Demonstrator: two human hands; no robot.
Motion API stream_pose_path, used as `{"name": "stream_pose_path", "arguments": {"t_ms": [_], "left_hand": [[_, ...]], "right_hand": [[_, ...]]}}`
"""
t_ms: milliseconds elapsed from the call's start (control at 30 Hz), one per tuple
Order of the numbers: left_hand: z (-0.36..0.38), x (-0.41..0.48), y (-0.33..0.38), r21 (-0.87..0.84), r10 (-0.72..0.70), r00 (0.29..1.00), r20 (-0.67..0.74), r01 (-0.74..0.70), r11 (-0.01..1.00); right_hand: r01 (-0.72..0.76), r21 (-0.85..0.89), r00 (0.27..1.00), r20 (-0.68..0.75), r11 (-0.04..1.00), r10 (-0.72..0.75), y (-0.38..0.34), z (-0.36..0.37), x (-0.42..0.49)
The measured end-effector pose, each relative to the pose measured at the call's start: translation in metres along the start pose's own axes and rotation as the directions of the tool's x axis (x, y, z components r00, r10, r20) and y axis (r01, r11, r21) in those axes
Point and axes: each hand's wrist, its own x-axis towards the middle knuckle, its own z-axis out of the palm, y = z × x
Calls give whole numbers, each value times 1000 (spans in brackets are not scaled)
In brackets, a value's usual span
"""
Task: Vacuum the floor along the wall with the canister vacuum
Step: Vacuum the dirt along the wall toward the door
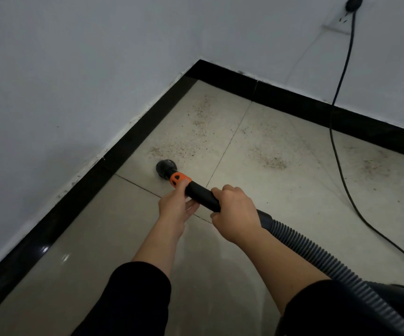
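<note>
Our left hand point(178, 206) and right hand point(235, 212) both grip the wand point(202, 194). Its nozzle point(165, 168) touches the floor point(281, 214) beside grit point(172, 149), near the baseboard point(125, 151). Swinging right could snag the cord point(339, 170).

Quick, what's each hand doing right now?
Left hand: holds the vacuum wand by its orange collar.
Right hand: grips the vacuum wand farther back.

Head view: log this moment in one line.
left hand: holds wand at orange collar | right hand: grips wand | nozzle: on tile beside grit | grit: ahead, along baseboard
</note>
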Motion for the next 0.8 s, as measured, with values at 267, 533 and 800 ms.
{"name": "stream_pose_path", "arguments": {"t_ms": [267, 533, 800], "left_hand": [[26, 15, 0, 233, -102, 988, 118, 72, 970], [61, 13, 8, 463, -187, 964, 191, 80, 883], [79, 5, -5, 534, -248, 934, 256, 77, 842]], "right_hand": [[-121, -3, 993, 14, 993, 121, 28, -11, -1], [-203, -1, 979, 22, 979, 203, 49, -24, -7], [-252, -16, 967, 37, 968, 253, 69, -35, -23]]}}
